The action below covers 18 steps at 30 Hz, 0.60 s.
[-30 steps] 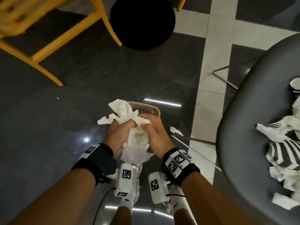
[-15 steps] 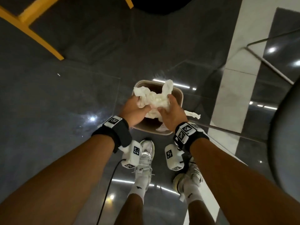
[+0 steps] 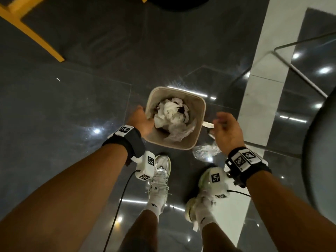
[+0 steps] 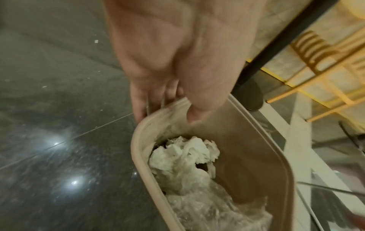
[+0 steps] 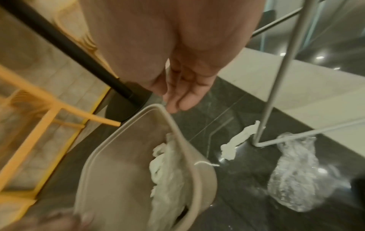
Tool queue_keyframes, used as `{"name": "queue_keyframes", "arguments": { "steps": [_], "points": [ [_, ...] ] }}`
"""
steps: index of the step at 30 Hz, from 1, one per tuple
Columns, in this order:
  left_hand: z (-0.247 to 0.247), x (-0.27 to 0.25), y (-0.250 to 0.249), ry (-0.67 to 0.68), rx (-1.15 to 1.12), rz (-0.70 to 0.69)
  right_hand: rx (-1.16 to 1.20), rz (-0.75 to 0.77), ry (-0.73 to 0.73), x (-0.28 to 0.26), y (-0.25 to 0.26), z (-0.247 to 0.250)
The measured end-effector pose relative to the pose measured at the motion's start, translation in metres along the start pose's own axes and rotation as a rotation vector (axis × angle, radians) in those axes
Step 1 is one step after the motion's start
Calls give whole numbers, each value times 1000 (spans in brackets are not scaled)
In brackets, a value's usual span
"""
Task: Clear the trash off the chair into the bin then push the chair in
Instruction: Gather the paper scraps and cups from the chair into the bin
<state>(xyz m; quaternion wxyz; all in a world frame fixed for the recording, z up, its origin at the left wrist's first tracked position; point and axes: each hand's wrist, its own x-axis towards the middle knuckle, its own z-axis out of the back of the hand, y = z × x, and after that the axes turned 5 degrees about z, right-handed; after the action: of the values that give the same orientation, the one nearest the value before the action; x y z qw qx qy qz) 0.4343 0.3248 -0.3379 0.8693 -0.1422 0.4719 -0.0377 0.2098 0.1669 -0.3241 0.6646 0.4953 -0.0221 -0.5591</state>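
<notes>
Tissues (image 3: 171, 113) inside bin (image 3: 199, 124); hands empty

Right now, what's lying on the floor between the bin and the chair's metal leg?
A torn strip of white tissue lies on the dark floor between the bin and the chair's metal leg, clearest in the right wrist view. A crumpled clear plastic wrapper lies by the leg's foot.

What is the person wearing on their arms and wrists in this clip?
Both forearms are bare, no sleeves. Each wrist carries a black band with white plates printed with black square-code markers: left band, right band. A white boxy camera with the same markers hangs under each wrist, left and right, each trailing a thin black cable. The hands wear no gloves.
</notes>
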Motion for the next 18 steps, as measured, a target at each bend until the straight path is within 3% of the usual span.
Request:
{"name": "queue_keyframes", "arguments": {
  "steps": [4,7,11,14,18],
  "points": [
    [-13,4,14,-139,50,-90,-247,-103,149,15,-62,7],
    [-23,9,25,-250,-54,-202,-444,-131,323,23,-106,-9],
    [-46,15,36,-339,-168,-343,-528,-183,412,34,-171,-49],
    [-64,19,40,-401,-248,-380,-645,-268,552,42,-210,-80],
    [-79,25,37,-473,-370,-388,-618,-329,667,45,-235,-112]
  ]
}}
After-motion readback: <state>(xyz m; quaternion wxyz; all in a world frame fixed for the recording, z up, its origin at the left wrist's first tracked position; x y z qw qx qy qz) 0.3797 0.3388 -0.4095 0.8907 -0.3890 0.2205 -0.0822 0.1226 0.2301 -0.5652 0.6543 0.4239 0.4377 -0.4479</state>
